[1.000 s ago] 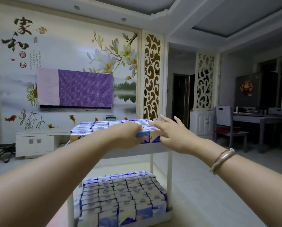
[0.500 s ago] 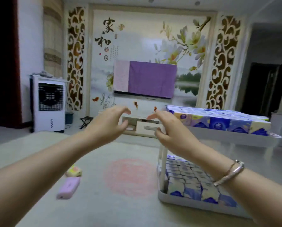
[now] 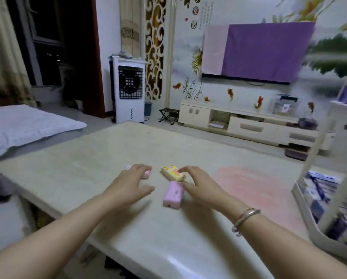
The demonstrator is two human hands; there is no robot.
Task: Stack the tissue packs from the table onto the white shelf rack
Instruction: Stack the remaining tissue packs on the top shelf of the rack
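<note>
From the head view, the only view I have, I am looking down across a pale table [image 3: 112, 158] with both arms stretched out over it. My left hand [image 3: 129, 185] is spread, palm down, fingers loosely fanned, hovering over a pink pack [image 3: 147, 173] that shows only as a sliver past the fingertips; I cannot tell whether the hand touches it. My right hand [image 3: 200, 185] is open too, fingers curved and apart, gripping nothing. Its fingertips sit just beside a yellow pack [image 3: 173, 173] and its thumb is right next to a longer pink pack [image 3: 173, 195] that lies nearer to me, one end close against the yellow one. A bracelet [image 3: 246, 218] hangs on that wrist.

At the right edge stands the white shelf rack [image 3: 317, 154]. Its lower tray is crowded with blue-and-white tissue packs [image 3: 319, 198], and a corner of more purple-blue packs shows on the upper level, though blur hides the detail there.

My reading is that the job is nearly done: the rack looks heavily loaded, and only these three small packs remain on the table that I can see. What is left is to close on them, probably one per hand, carry them right and find a gap on a shelf. The packs look light and soft, so a gentle grip should do.
</note>
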